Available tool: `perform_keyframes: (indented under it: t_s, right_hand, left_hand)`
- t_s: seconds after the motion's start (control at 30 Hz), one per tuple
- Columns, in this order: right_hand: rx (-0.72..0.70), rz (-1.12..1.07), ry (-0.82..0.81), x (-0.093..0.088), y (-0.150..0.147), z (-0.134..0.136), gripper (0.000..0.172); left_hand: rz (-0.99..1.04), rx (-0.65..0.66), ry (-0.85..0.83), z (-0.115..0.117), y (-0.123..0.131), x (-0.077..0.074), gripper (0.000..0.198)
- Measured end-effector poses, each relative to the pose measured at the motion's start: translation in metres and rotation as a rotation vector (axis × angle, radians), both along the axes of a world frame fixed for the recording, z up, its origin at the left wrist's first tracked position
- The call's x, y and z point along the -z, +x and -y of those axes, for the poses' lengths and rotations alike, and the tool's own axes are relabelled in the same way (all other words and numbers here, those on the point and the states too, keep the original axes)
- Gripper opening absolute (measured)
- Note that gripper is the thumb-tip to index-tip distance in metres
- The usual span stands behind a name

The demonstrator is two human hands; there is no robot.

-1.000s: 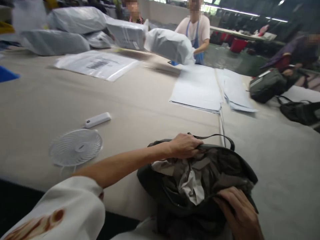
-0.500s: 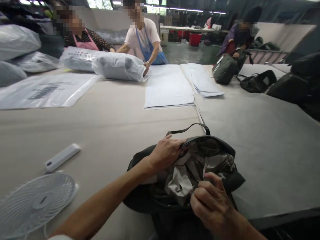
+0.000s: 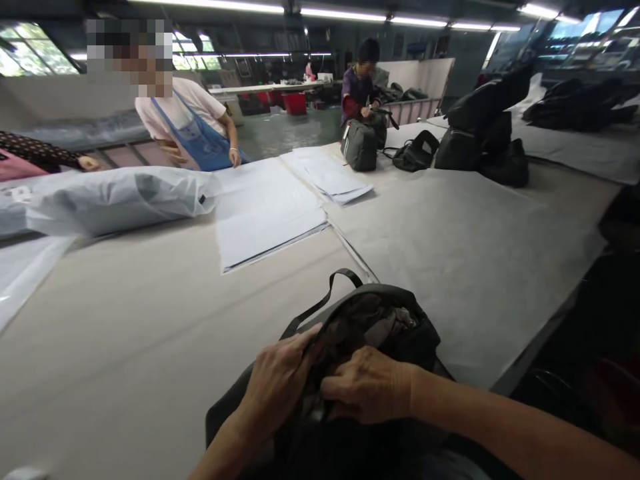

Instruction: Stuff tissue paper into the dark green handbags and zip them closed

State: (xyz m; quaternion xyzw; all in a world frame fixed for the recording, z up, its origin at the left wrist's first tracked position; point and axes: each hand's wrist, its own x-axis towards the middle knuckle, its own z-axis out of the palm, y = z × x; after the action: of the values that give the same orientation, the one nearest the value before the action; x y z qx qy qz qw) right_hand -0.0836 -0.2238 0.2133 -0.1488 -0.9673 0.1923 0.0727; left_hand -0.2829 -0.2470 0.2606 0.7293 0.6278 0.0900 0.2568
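A dark backpack lies on the table in front of me, its opening facing up and a thin strap looped at the far side. My left hand is closed on the left edge of the opening, its fingertips partly hidden by the fabric. Curled fingers of my right hand reach into the opening; what they hold, if anything, is hidden. Crumpled paper shows inside the bag beyond the right hand. The near part of the bag is in deep shadow.
Stacked white sheets lie beyond the bag. A plastic-wrapped package is at the left, near a co-worker in a blue apron. Another person handles a dark bag; more dark bags are piled to the right.
My right hand has moved from the near rim into the bag's opening. The paper inside sits deeper and shows less. The view has swung right, and the co-worker's hands have left the package.
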Motion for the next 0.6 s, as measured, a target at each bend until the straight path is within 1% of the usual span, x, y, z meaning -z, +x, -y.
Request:
perform_keyframes:
  t_s: [0.07,0.1,0.17,0.2,0.23,0.27,0.3,0.33,0.43,0.5,0.53,0.6]
  right_hand:
    - [0.013,-0.032,-0.006,0.003,-0.002,-0.001,0.025]
    - [0.021,-0.043,-0.008,0.003,-0.002,-0.001,0.025]
    - [0.045,-0.044,-0.027,0.003,-0.002,-0.001,0.026]
    - [0.06,-0.038,-0.043,0.003,-0.001,-0.001,0.028]
    - [0.071,-0.033,-0.061,0.003,0.001,0.0,0.03]
    - [0.075,-0.036,-0.076,0.003,0.003,0.002,0.031]
    - [0.071,-0.049,-0.089,0.002,0.005,0.004,0.031]
    - [0.07,-0.068,-0.095,0.002,0.008,0.007,0.029]
    - [0.093,-0.161,-0.096,0.002,0.018,0.016,0.018]
    - [0.081,-0.257,-0.088,0.004,0.026,0.018,0.009]
    - [0.051,-0.316,-0.072,0.007,0.03,0.017,0.01]
    - [-0.037,-0.408,-0.006,0.014,0.04,0.011,0.019]
  left_hand:
    - [-0.003,0.086,-0.024,0.003,-0.006,-0.004,0.056]
    - [-0.007,0.146,-0.041,0.005,-0.009,-0.007,0.065]
    - [-0.035,0.254,-0.094,0.011,-0.014,-0.012,0.1]
    - [-0.06,0.287,-0.121,0.015,-0.015,-0.014,0.118]
    - [-0.09,0.302,-0.141,0.019,-0.014,-0.016,0.131]
    - [-0.122,0.305,-0.154,0.024,-0.011,-0.016,0.138]
    - [-0.153,0.298,-0.16,0.029,-0.006,-0.017,0.138]
    - [-0.177,0.286,-0.156,0.034,0.001,-0.017,0.135]
    - [-0.209,0.234,-0.101,0.049,0.024,-0.015,0.115]
    - [-0.216,0.202,-0.025,0.055,0.039,-0.014,0.104]
    - [-0.225,0.185,0.019,0.057,0.045,-0.013,0.1]
    - [-0.258,0.136,0.117,0.059,0.055,-0.009,0.094]
